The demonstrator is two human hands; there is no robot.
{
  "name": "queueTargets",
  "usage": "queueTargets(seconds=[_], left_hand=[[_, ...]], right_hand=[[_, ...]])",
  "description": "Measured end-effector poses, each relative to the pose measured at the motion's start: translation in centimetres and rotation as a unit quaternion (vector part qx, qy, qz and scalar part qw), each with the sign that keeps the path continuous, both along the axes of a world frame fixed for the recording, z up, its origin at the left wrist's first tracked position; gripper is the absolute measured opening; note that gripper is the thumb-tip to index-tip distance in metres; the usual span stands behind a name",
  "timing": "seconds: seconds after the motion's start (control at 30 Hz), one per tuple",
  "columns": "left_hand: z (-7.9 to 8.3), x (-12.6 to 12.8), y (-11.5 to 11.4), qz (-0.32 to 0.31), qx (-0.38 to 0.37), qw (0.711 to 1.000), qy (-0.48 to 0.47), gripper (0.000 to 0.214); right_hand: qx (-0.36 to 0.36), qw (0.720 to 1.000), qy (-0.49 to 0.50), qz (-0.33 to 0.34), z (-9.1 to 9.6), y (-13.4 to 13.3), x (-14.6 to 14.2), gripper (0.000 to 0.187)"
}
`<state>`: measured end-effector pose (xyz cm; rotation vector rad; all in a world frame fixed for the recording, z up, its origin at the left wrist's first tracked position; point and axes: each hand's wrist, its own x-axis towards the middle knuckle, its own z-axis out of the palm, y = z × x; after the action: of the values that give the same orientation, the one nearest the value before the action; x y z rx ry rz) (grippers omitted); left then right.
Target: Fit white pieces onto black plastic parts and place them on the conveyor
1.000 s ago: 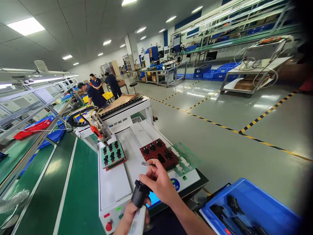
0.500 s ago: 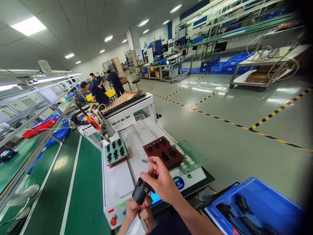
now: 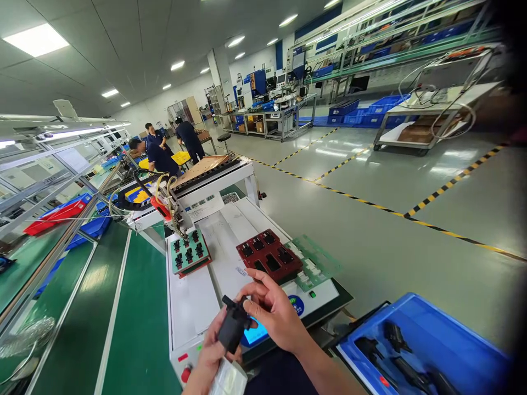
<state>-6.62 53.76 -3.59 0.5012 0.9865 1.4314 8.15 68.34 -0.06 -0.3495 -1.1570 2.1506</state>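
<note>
A black plastic part (image 3: pixel 231 328), boxy with a small stub at its upper end, is held between my two hands over the front of the white machine. My left hand (image 3: pixel 212 346) wraps round its lower body. With fingers curled, my right hand (image 3: pixel 276 314) grips its upper right end; the fingertips are partly hidden. A white item (image 3: pixel 229 379) lies against my left wrist; I cannot make out what it is. Beyond my hands a dark red fixture plate (image 3: pixel 263 247) carries black parts in its slots. Further left, a green-topped fixture (image 3: pixel 190 253) bears several small black parts.
A blue bin (image 3: pixel 436 323) with black parts stands at my lower right. The machine's red-bodied tool head (image 3: pixel 162 208) hangs near the green fixture. A green sheet (image 3: pixel 317 262) lies beside the red plate. Left runs a green conveyor (image 3: pixel 135 307). Several people work at the back.
The black part has been turned in my hands, from its ribbed round end to its boxy side. My left hand has shifted left and round it. The whole view has swung slightly right.
</note>
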Motion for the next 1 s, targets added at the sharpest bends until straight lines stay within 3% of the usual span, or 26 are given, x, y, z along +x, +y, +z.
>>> queueTargets(seconds=[0.1,0.17,0.2,0.3,0.47,0.63,1.0], left_hand=[[0.9,0.4,0.0,0.071,0.026,0.988,0.135,0.087],[1.5,0.7,0.3,0.088,0.027,0.972,0.216,0.078],[1.8,0.8,0.5,0.097,0.022,0.962,0.254,0.074],[2.4,1.1,1.0,0.128,0.005,0.934,0.333,0.066],[2.4,1.7,1.5,0.130,-0.018,0.920,0.370,0.067],[2.4,1.9,1.6,0.117,-0.033,0.913,0.389,0.068],[3.0,2.5,1.8,0.126,-0.066,0.903,0.406,0.071]], right_hand=[[0.040,0.995,-0.050,-0.080,-0.7,-0.3,0.5,0.057],[0.064,0.986,-0.074,-0.138,-0.7,-0.5,1.0,0.035],[0.065,0.984,-0.075,-0.145,-0.6,-0.6,1.3,0.029],[0.030,0.995,-0.062,-0.077,-0.2,-1.0,1.9,0.044],[-0.003,0.994,-0.105,0.005,-0.9,-2.2,1.5,0.049],[0.021,0.992,-0.128,0.006,-1.7,-2.5,1.1,0.046],[0.097,0.982,-0.158,-0.028,-1.3,-2.6,1.5,0.041]])
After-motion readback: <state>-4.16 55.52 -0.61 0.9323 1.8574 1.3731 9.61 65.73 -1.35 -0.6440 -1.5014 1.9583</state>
